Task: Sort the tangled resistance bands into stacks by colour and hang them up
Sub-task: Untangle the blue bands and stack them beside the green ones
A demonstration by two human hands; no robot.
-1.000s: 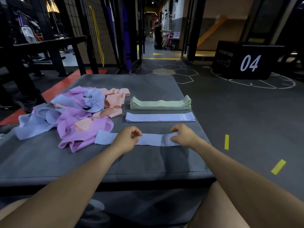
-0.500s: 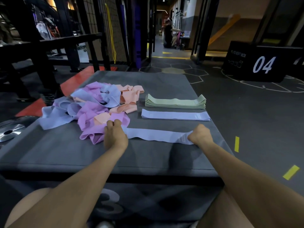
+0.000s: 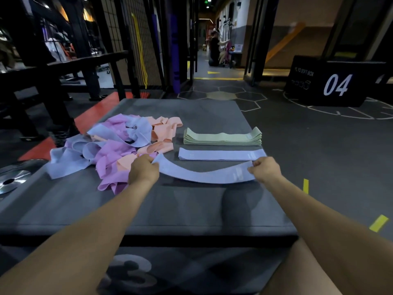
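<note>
Grey box (image 3: 191,209): sagging lavender band (image 3: 204,176).

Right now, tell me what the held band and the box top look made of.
Blue band: soft matte stretch fabric, probably elastic knit; it sags limply between left hand and right hand. Box top: grey matte vinyl-like cover, probably padded, judging by its rounded edges.

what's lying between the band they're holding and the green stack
In the head view, one flat blue band lies on the grey box top between the held blue band and the green stack, parallel to both.
</note>
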